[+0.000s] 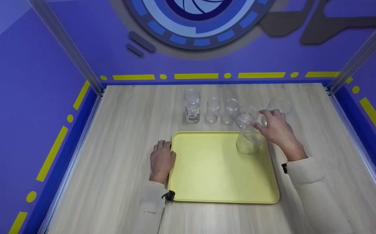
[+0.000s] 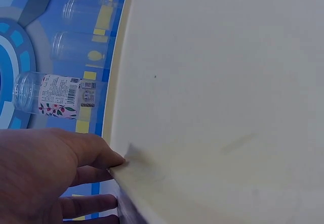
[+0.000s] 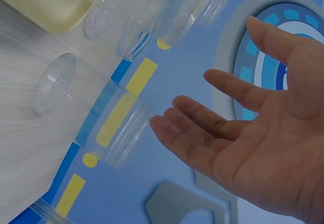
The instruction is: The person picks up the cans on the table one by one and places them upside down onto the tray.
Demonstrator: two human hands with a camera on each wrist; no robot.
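A yellow tray (image 1: 220, 172) lies on the table, with one clear jar (image 1: 249, 143) standing in its far right corner. My left hand (image 1: 162, 161) is at the tray's left edge; in the left wrist view the thumb and fingers of that hand (image 2: 55, 176) pinch the tray's rim (image 2: 115, 82). My right hand (image 1: 277, 130) is above the table just beyond the tray's right corner, close to the jar's top. The right wrist view shows this hand (image 3: 253, 118) with fingers spread and nothing held, beside a clear jar (image 3: 96, 107).
Behind the tray stand a labelled clear jar (image 1: 192, 109), two narrow clear jars (image 1: 213, 110) (image 1: 230, 112) and a wider clear jar (image 1: 247, 116). Another wide clear jar (image 1: 280, 104) is at the back right, partly behind my right hand. Blue panels (image 1: 200, 65) enclose the table.
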